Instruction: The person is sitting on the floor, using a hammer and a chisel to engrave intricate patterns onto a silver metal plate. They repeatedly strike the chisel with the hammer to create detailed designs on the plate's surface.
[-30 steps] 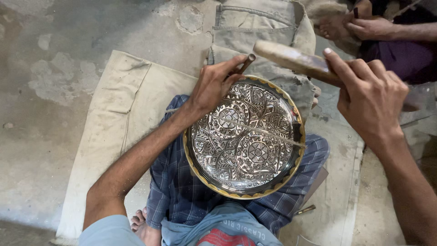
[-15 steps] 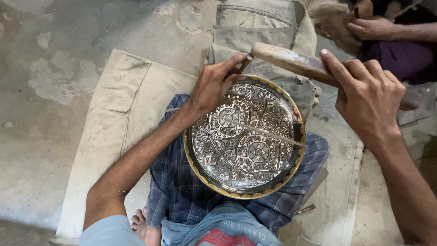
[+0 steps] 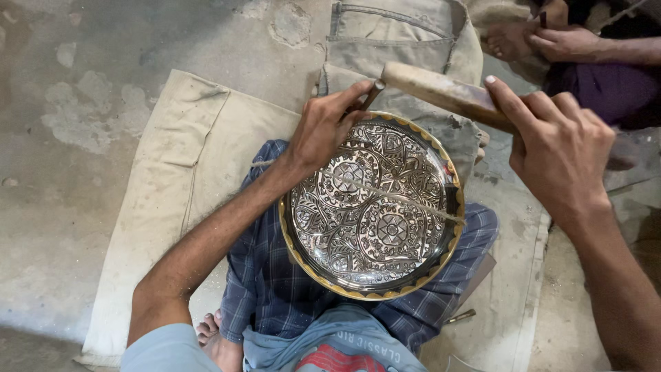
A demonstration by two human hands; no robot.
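Silvery chased metal with a brass-yellow rim: the round plate (image 3: 375,207) lies on the person's lap, over a blue checked cloth (image 3: 275,289), its engraved flowers and scrolls facing up. A thin cord (image 3: 406,200) runs across its face.

The left hand (image 3: 323,131) rests at the plate's upper-left rim, its grip pinched around a slim metal punch (image 3: 372,94) whose top end sticks up past the fingers. The right hand (image 3: 561,155) is wrapped tight around the handle of a wooden mallet (image 3: 441,93).

What has changed over the last 1 second: the mallet head has travelled left and down, from well apart from the punch to just touching its top end. The left hand and plate have barely shifted. That reads as a blow landing on the punch.

A khaki cloth (image 3: 172,172) covers the concrete floor (image 3: 62,103) beneath. Another person's hands (image 3: 551,41) work at the upper right.
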